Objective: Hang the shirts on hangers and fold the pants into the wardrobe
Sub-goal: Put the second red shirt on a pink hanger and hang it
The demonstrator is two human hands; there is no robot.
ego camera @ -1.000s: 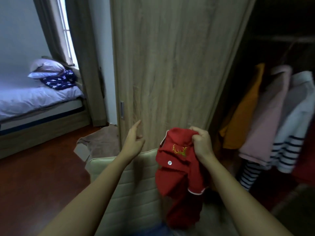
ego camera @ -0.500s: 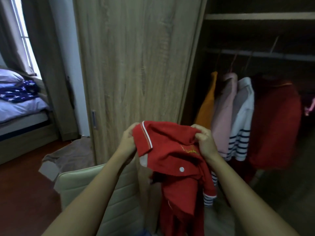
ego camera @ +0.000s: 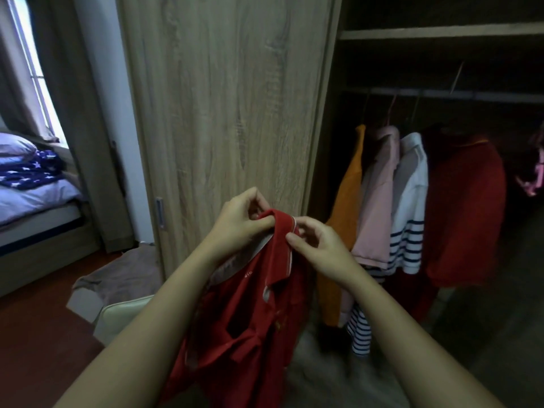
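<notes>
A red polo shirt (ego camera: 253, 313) with a white-trimmed collar hangs in front of me, held up at its collar by both hands. My left hand (ego camera: 240, 222) pinches the top of the collar. My right hand (ego camera: 318, 245) grips the collar's right edge, close beside the left. The shirt's body droops down between my forearms. To the right, the open wardrobe (ego camera: 441, 33) shows a rail (ego camera: 471, 95) with an orange shirt (ego camera: 348, 195), a pink shirt (ego camera: 379, 195), a white striped shirt (ego camera: 410, 207) and a dark red shirt (ego camera: 465, 213) hanging on it.
The wooden sliding door (ego camera: 229, 107) stands straight ahead. A cream padded chair back (ego camera: 123, 316) sits below my left arm, with brown cloth (ego camera: 117, 275) on the floor behind it. A bed (ego camera: 32, 207) with a star-patterned item lies at far left. A pink hanger (ego camera: 535, 175) shows at the right edge.
My left hand took hold of the red shirt, then both hands came together at its collar and lifted it. The view swung right, showing more of the open wardrobe.
</notes>
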